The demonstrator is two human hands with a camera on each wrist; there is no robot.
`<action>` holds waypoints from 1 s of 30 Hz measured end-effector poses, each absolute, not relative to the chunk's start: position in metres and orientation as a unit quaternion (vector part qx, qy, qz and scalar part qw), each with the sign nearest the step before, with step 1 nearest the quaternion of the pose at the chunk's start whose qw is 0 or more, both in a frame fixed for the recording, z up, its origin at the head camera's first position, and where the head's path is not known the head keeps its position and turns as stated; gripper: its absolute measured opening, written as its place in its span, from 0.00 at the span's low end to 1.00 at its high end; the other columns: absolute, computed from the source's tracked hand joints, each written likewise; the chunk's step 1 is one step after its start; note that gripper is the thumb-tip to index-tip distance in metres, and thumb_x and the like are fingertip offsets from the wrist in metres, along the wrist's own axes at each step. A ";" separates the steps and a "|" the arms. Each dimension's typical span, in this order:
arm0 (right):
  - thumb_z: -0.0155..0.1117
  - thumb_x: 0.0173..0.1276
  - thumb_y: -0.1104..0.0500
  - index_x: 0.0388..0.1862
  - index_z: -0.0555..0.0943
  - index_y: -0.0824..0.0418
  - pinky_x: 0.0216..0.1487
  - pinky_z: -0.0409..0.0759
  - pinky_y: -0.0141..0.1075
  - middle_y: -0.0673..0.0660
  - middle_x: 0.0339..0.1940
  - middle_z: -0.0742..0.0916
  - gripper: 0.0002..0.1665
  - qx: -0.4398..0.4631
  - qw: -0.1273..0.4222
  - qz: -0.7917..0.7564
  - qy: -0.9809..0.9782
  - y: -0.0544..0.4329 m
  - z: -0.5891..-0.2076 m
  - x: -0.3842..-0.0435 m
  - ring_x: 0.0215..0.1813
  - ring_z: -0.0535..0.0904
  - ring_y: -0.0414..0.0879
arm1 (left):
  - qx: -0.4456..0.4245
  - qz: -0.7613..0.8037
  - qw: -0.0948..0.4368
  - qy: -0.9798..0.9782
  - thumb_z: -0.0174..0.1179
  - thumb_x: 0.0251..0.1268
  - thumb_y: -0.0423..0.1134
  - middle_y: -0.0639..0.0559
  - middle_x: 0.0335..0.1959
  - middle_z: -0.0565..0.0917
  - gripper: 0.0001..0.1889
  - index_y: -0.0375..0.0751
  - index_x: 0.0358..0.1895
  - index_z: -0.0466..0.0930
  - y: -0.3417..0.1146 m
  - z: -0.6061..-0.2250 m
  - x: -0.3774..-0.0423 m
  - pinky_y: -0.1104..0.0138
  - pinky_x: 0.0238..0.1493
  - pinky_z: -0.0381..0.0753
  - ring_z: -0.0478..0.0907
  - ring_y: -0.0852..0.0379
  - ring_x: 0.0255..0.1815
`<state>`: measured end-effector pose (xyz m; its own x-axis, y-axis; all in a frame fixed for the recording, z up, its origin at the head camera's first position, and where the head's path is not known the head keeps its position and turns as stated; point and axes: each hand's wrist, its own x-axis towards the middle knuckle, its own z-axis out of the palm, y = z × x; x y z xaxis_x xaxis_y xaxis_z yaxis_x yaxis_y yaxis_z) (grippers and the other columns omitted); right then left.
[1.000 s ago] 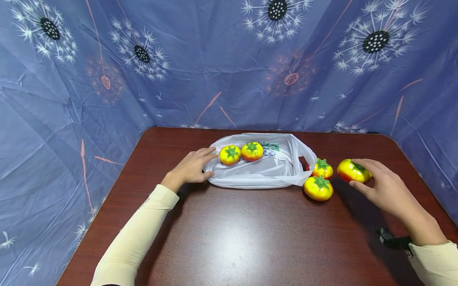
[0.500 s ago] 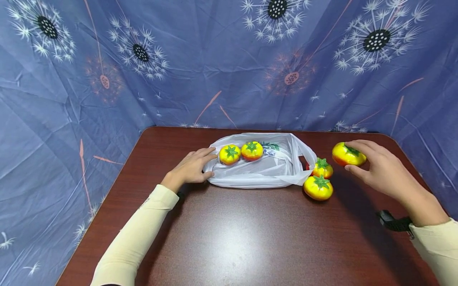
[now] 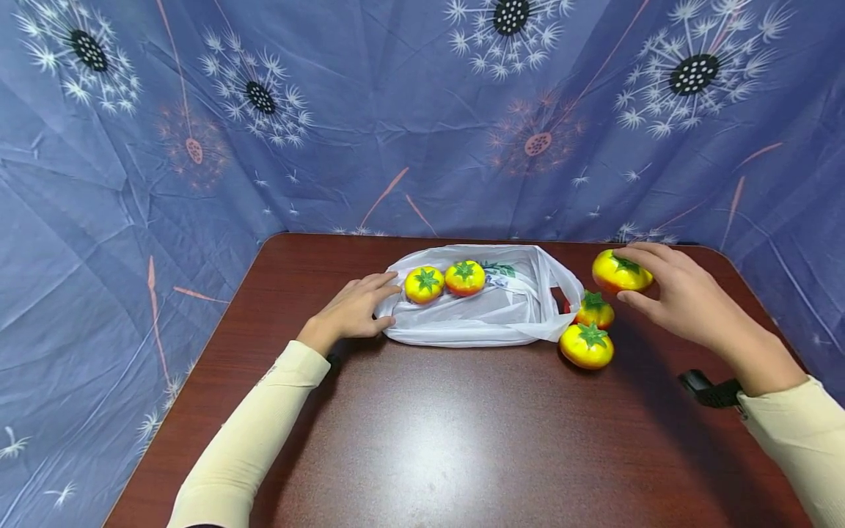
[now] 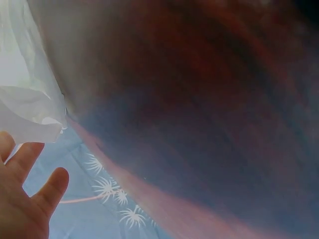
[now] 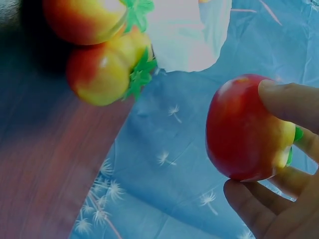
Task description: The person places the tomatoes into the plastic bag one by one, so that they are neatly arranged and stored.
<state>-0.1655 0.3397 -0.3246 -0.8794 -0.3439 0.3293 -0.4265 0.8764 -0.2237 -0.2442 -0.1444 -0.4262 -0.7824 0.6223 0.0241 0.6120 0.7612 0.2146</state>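
Observation:
In the head view my right hand [image 3: 689, 297] holds a glossy yellow-and-red tomato [image 3: 620, 271] above the table, its fingers and thumb round the fruit. The right wrist view shows this tomato's red underside [image 5: 241, 132] between thumb and fingers. Below it to the left, two similar tomatoes [image 3: 587, 347] sit close together beside a white plastic bag [image 3: 462, 334]. Inside the bag's spread opening lie two more tomatoes [image 3: 425, 284] with green leaves. My left hand [image 3: 353, 308] rests at the bag's left edge, fingers spread and nearly straight, touching the plastic [image 4: 30, 112] in the left wrist view.
The bag lies flat on a dark reddish-brown table [image 3: 422, 418], its handle loop [image 3: 566, 290] reaching toward the two tomatoes on the right. Behind the table's far edge hangs a blue cloth [image 3: 396, 110] with dandelion prints. A black strap [image 3: 713, 390] is on my right wrist.
My right hand has lifted the tomato and carried it leftward and toward the far edge, above the loose pair. My left hand and the bag stay where they were.

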 end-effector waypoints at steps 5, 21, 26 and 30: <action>0.78 0.52 0.63 0.65 0.74 0.63 0.60 0.66 0.64 0.68 0.64 0.76 0.40 0.214 0.134 0.147 -0.956 0.331 -0.321 -0.168 0.63 0.70 0.68 | 0.327 0.115 0.028 0.938 0.60 0.61 0.52 0.47 0.79 0.61 0.33 0.47 0.70 0.71 -0.144 -0.427 -0.245 0.45 0.70 0.65 0.60 0.46 0.79; 0.77 0.55 0.62 0.65 0.76 0.59 0.59 0.69 0.62 0.65 0.63 0.78 0.37 0.239 0.121 0.137 -0.954 0.314 -0.314 -0.176 0.62 0.72 0.65 | 0.323 0.110 0.029 0.940 0.60 0.61 0.52 0.48 0.79 0.61 0.33 0.48 0.70 0.71 -0.145 -0.428 -0.247 0.46 0.71 0.64 0.59 0.47 0.79; 0.77 0.56 0.62 0.65 0.76 0.58 0.58 0.70 0.62 0.65 0.64 0.77 0.36 0.244 0.111 0.129 -0.955 0.310 -0.315 -0.176 0.62 0.72 0.65 | 0.324 0.109 0.029 0.939 0.60 0.61 0.52 0.48 0.79 0.61 0.33 0.48 0.70 0.71 -0.145 -0.428 -0.246 0.46 0.71 0.64 0.59 0.47 0.79; 0.77 0.55 0.63 0.65 0.76 0.58 0.60 0.70 0.61 0.65 0.64 0.78 0.36 0.253 0.110 0.130 -0.952 0.304 -0.316 -0.177 0.63 0.72 0.65 | 0.324 0.110 0.030 0.939 0.60 0.61 0.51 0.47 0.79 0.61 0.33 0.48 0.70 0.71 -0.146 -0.428 -0.245 0.45 0.71 0.64 0.59 0.46 0.79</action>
